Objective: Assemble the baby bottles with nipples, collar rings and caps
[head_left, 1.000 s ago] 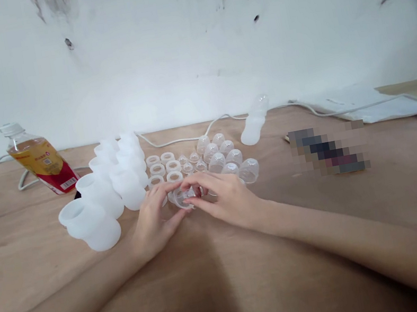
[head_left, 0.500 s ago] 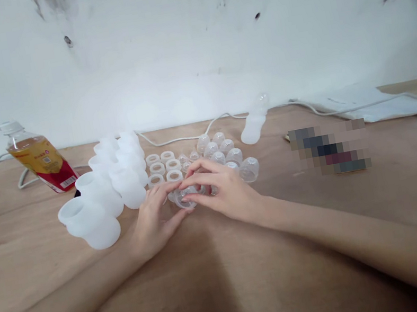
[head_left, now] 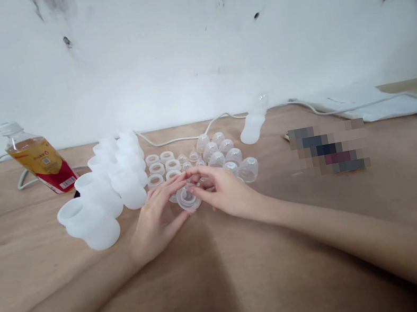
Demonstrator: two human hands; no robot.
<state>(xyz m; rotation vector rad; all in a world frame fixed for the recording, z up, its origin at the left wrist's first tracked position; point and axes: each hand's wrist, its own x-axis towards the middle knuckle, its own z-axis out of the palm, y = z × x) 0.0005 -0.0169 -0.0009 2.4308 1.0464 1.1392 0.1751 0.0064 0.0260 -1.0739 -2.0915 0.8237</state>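
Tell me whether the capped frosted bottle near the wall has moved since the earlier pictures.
No; the capped frosted bottle keeps its place relative to the wall behind it, shifting neither way.

A clear plastic bottle (head_left: 41,158) with a yellow-and-red label is seen at the left. A thin white cable (head_left: 181,140) is strung before the stained white wall (head_left: 158,52); at the right, flat white sheets (head_left: 370,111) are crossed by it.

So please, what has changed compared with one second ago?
The right hand has drawn its thumb slightly rightward, uncovering more of the clear, round plastic piece. The left hand stays around it; the frosted white plastic bottles stand as before.
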